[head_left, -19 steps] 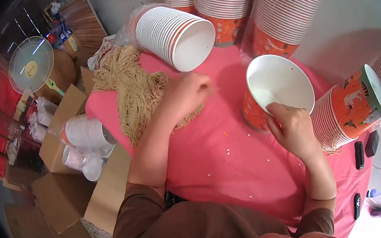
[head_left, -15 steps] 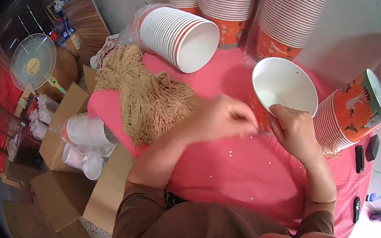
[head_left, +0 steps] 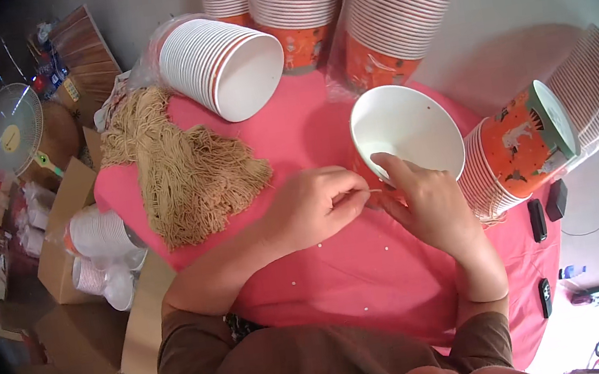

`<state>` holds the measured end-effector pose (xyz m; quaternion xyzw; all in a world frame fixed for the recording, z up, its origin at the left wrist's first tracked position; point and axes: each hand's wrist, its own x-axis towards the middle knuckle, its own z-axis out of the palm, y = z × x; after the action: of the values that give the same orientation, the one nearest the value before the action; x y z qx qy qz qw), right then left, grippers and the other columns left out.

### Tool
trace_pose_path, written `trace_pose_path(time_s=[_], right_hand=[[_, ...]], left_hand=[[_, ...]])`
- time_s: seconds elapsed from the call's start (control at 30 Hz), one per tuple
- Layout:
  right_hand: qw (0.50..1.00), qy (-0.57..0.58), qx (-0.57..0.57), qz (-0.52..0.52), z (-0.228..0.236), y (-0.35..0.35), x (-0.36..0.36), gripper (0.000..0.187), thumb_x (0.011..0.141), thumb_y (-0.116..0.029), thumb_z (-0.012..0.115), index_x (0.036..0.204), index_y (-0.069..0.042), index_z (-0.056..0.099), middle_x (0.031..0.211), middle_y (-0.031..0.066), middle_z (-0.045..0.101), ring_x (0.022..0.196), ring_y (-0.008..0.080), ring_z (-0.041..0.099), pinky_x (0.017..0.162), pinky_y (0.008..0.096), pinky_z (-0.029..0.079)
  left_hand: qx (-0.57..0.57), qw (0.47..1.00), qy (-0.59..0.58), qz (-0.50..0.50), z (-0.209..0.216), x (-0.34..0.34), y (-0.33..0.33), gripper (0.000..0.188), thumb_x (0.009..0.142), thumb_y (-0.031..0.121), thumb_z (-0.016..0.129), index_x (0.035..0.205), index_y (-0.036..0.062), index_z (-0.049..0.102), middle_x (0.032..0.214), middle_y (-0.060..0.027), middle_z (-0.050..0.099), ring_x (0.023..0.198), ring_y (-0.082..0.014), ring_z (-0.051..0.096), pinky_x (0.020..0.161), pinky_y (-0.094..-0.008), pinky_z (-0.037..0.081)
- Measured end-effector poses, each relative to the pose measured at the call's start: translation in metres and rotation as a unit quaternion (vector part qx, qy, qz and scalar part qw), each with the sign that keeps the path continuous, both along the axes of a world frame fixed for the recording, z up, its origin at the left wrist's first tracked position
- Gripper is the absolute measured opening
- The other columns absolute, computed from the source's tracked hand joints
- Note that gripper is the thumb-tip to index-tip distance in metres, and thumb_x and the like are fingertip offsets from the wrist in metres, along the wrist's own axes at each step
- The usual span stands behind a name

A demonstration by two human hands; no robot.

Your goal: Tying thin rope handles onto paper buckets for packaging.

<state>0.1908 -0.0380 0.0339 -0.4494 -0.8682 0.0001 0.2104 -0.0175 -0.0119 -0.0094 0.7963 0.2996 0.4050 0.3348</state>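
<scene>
A large paper bucket (head_left: 414, 134), white inside and orange outside, stands tilted with its mouth toward me. My right hand (head_left: 431, 207) grips its near rim, with fingers reaching inside and the thumb outside. A small dark hole shows in the far wall near the rim. Close to the bucket's near left side, my left hand (head_left: 324, 202) is closed in a pinch on a thin pale cord (head_left: 375, 191), whose short end sticks out toward the bucket. Beyond my left forearm lies a thick bundle of tan cords (head_left: 192, 174) on the pink tablecloth (head_left: 312, 284).
Nested buckets (head_left: 223, 68) in plastic lie at the back, beside tall upright stacks (head_left: 302, 5). More orange buckets (head_left: 521, 143) lean at the right, near small black objects (head_left: 538, 220). Open cardboard boxes (head_left: 70, 255) and a fan (head_left: 11, 130) stand left. Tiny white bits dot the cloth.
The whole view has shifted, so most things appear farther left. My left hand, blurred before, is now steadier at the bucket's side with a cord end showing. The right hand keeps its hold.
</scene>
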Motion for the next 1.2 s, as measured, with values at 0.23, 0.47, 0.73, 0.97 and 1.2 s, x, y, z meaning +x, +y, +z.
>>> trace_pose_path(time_s=[0.23,0.47,0.73,0.97,1.2], right_hand=[[0.998,0.034,-0.050,0.003,0.019,-0.004,0.010,0.038,0.082,-0.016,0.073,0.115,-0.003,0.058,0.086,0.0142,0.068,0.077,0.0341,0.068,0.066,0.0435,0.052],[0.997,0.049,-0.057,0.003,0.016,-0.004,0.009,0.025,0.085,-0.015,0.071,0.105,-0.003,0.063,0.079,0.0154,0.069,0.074,0.0346,0.068,0.065,0.0433,0.051],[0.998,0.057,-0.040,0.005,0.013,-0.005,0.004,0.026,0.084,-0.011,0.072,0.107,-0.006,0.063,0.074,0.0112,0.068,0.068,0.0293,0.069,0.059,0.0393,0.052],[0.992,0.081,-0.097,0.013,0.021,-0.008,0.003,0.019,0.087,-0.014,0.069,0.102,-0.004,0.064,0.075,0.0168,0.068,0.070,0.0344,0.068,0.061,0.0428,0.052],[0.978,0.130,-0.162,0.009,0.016,0.011,0.012,0.016,0.088,-0.013,0.067,0.101,-0.005,0.072,0.077,0.0183,0.069,0.071,0.0351,0.068,0.066,0.0437,0.053]], left_hand=[[0.063,0.997,-0.004,0.036,-0.003,0.007,-0.001,0.006,0.080,0.007,0.070,0.085,0.0048,0.067,0.078,-0.0104,0.067,0.064,-0.0257,0.067,0.056,-0.0347,0.052],[0.064,0.996,0.006,0.057,-0.005,0.011,-0.001,0.005,0.079,0.008,0.069,0.082,0.0051,0.066,0.074,-0.0101,0.065,0.063,-0.0266,0.066,0.055,-0.0358,0.051],[0.062,0.995,0.009,0.075,-0.003,0.010,-0.002,0.005,0.079,0.007,0.069,0.080,0.0043,0.065,0.074,-0.0108,0.065,0.063,-0.0272,0.066,0.055,-0.0365,0.051],[0.058,0.995,0.007,0.077,-0.003,0.012,-0.004,0.006,0.081,0.008,0.070,0.084,0.0038,0.067,0.074,-0.0120,0.066,0.063,-0.0280,0.067,0.054,-0.0371,0.052],[0.050,0.997,-0.011,0.058,-0.006,0.014,-0.004,0.008,0.083,0.009,0.070,0.089,0.0033,0.068,0.074,-0.0129,0.067,0.063,-0.0283,0.067,0.054,-0.0375,0.051]])
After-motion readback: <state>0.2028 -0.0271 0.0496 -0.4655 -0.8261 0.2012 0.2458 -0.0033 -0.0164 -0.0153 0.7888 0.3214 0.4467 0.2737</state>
